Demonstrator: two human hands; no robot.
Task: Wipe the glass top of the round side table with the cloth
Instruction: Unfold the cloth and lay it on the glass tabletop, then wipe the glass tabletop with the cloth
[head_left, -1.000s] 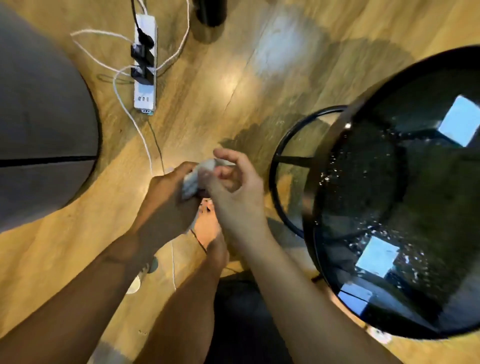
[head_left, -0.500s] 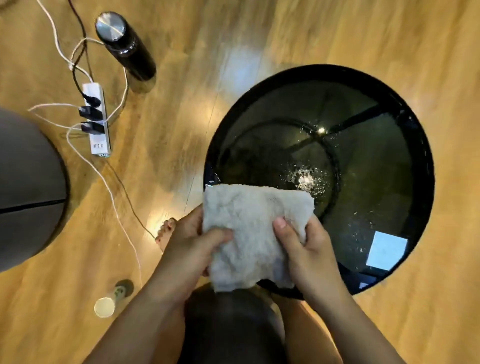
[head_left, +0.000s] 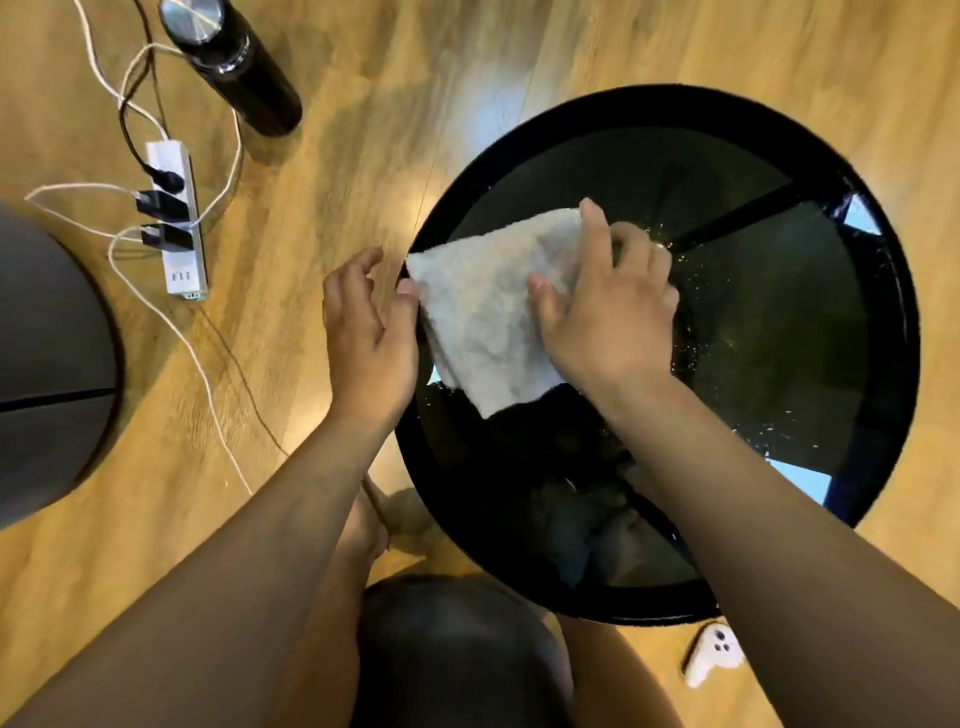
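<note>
left hand (head_left: 366, 332) has released the cloth (head_left: 488, 312); right hand (head_left: 605, 306) presses it on glass top (head_left: 779, 322).

The light is warm and rather bright. A pale glare patch lies on the wooden floor (head_left: 483, 124) beside the side table (head_left: 893, 322). The dark glass top (head_left: 779, 312) reflects small bright rectangles near its right rim, and white specks sparkle on it. Soft shadows fall beside the black bottle (head_left: 239, 67). The wide lens bends the edges, and the forearms look slightly blurred.
</note>
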